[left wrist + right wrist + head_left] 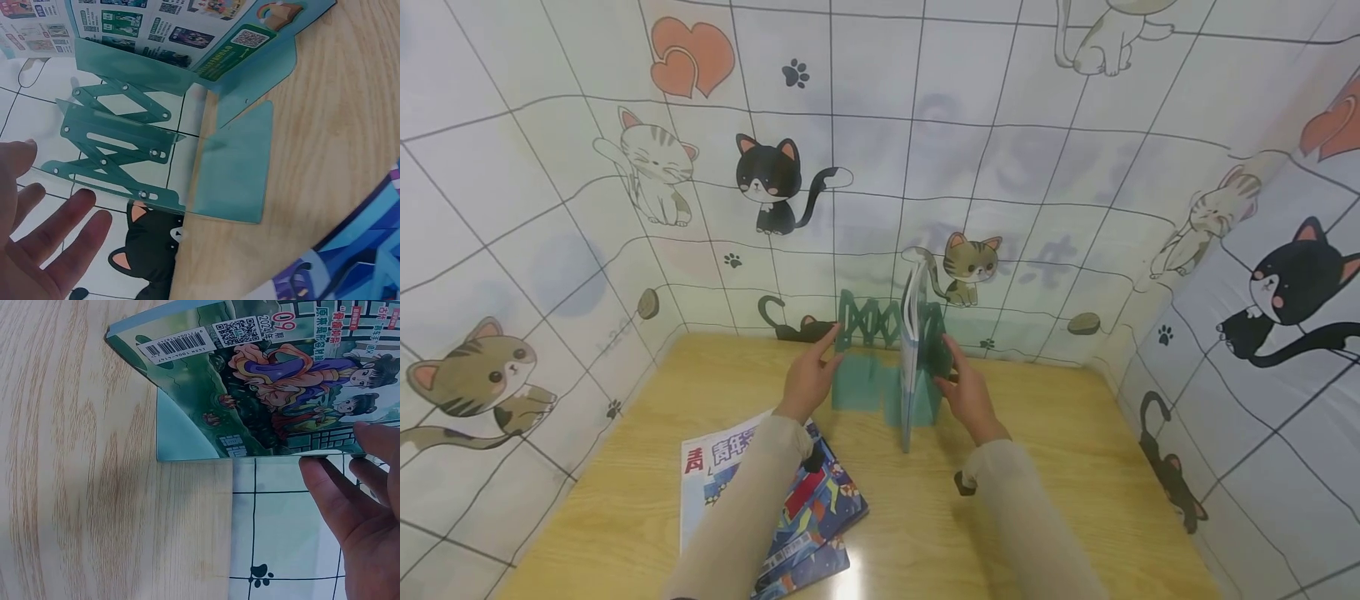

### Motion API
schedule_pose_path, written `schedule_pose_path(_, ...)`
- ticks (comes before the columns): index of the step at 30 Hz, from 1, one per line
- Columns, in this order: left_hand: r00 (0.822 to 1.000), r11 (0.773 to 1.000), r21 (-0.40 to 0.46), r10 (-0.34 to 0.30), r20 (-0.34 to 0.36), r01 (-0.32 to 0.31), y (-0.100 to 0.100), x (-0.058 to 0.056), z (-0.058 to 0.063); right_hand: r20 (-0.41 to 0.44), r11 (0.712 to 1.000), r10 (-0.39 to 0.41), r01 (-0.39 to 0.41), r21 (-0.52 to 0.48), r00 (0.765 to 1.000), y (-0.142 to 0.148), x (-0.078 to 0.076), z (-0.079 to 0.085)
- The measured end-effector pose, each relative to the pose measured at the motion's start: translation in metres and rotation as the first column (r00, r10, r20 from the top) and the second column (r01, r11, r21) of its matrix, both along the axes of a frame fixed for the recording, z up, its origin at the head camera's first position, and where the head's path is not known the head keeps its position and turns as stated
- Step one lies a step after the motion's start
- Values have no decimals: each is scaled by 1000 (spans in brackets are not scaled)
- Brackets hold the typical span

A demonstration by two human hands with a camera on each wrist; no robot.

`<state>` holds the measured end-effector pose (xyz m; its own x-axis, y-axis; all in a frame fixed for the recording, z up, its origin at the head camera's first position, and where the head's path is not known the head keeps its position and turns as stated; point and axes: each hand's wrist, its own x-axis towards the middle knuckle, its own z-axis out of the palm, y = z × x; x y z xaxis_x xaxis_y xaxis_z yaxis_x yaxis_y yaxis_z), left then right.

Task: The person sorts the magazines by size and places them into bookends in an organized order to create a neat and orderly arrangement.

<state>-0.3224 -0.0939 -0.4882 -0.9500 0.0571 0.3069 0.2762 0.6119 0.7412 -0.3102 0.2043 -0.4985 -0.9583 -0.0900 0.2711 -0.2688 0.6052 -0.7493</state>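
Note:
A teal expanding bookend with criss-cross slotted bars stands on the table against the wall. Upright at its right end is a thin magazine or small stack, its illustrated cover facing right and a printed page facing left. My left hand is beside the bookend's left end, fingers loosely extended; the left wrist view shows a gap between them and the bars. My right hand is at the right end, fingers extended against the magazine's and bookend's edge.
Several overlapping magazines lie flat at the front left of the wooden table, partly under my left forearm. A white cat-patterned cloth covers the walls behind and at both sides.

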Motion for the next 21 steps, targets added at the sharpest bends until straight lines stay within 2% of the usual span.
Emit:
schedule_pose_path(5,1000,999,48,13,-2,-13,-3,7,-11,-16,1000,10,-10,4,1000,1,1,-2)
schedule_pose_path(11,998,997,73,13,55,-17,-5,14,-28,6,1000,-4,4,-3,1000,2,1,-2)
schedule_pose_path(17,999,999,32,28,-30,-27,-6,22,-42,26,1000,12,-11,-24,1000,2,0,-1)
schedule_pose_path(21,999,998,33,49,-16,-49,-7,29,-47,22,999,19,-18,-27,1000,2,-2,-2)
